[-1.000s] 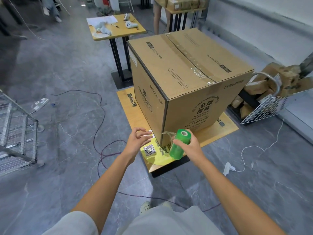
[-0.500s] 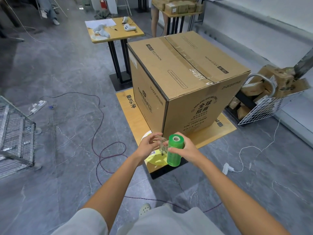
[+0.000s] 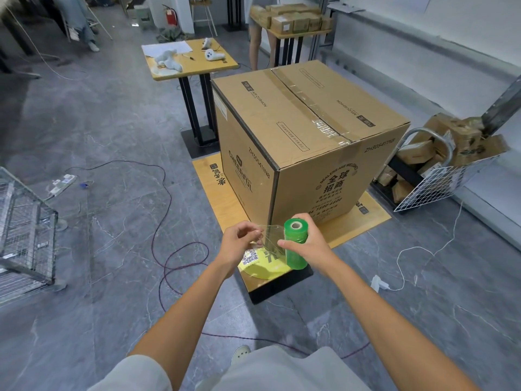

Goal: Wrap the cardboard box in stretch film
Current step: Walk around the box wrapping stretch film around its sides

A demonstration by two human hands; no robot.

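Fingers [image 3: 251,230] of left hand [image 3: 236,246] pinch loose film tail [image 3: 272,238], freshly peeled; a second ago they lay open by the cardboard box [image 3: 296,153]; right hand [image 3: 308,244] clamps green roll [image 3: 294,246]. Both over desk [image 3: 366,218] near corner, clear of box at desk centre: wrap not anchored yet. Count: one box, one roll.

The left hand [image 3: 237,244] no longer lies open by the bottom corner of the cardboard box [image 3: 296,131]. It is drawn back toward the person and now pinches the loose end of the stretch film [image 3: 270,236]. The right hand [image 3: 313,244] and its green roll [image 3: 295,235] are also pulled back from that corner, and the roll stands more upright than a second ago. A short clear sheet now spans between the two hands, above the yellow sticker [image 3: 262,268].
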